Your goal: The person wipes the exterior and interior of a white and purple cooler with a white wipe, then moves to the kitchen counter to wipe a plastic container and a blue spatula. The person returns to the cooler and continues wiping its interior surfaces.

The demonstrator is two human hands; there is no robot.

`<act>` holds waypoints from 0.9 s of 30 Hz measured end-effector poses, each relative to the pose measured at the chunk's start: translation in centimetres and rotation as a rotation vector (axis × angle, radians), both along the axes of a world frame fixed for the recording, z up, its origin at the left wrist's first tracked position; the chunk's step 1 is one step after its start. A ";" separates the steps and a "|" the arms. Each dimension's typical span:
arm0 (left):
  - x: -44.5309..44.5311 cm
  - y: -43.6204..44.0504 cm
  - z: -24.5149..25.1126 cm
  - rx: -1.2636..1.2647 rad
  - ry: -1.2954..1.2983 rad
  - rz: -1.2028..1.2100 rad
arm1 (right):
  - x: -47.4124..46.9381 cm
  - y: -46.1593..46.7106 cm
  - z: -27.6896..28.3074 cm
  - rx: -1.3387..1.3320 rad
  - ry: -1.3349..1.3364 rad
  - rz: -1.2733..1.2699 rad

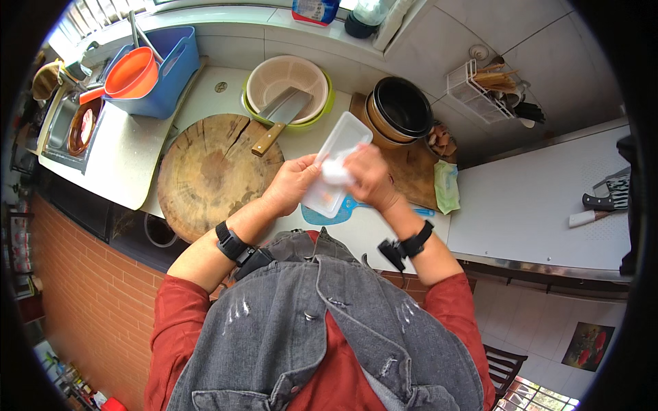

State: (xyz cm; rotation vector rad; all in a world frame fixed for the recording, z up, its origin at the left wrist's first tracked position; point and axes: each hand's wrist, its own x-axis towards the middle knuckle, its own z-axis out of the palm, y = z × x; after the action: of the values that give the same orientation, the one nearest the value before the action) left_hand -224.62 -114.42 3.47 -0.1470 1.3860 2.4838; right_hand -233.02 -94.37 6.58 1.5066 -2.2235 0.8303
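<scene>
My left hand grips a shallow white rectangular plastic tray by its left long edge, tilted above the counter. Against the tray's inner face, my right hand presses a white wad, blurred and possibly tissue. A small orange patch shows near the tray's lower end. Just below the tray lies a blue fly swatter, partly hidden by it. To the left is a thick round wooden chopping block with a crack. A cleaver rests its wooden handle on the block and its blade on the colander.
A pale colander sits in a green basin. Dark nested pots stand on a wooden board beside a green packet. At left are a blue tub, an orange dipper and a sink. Knives lie far right.
</scene>
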 end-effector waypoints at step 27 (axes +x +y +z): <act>-0.8 -1.3 0.4 -0.166 0.093 0.243 | 6.7 -4.9 0.4 -0.019 -0.177 0.009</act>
State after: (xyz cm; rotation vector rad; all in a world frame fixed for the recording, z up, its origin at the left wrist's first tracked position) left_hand -225.45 -115.76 3.85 -0.2510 1.7057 2.5939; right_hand -226.37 -99.27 6.99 1.4877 -2.3265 1.0209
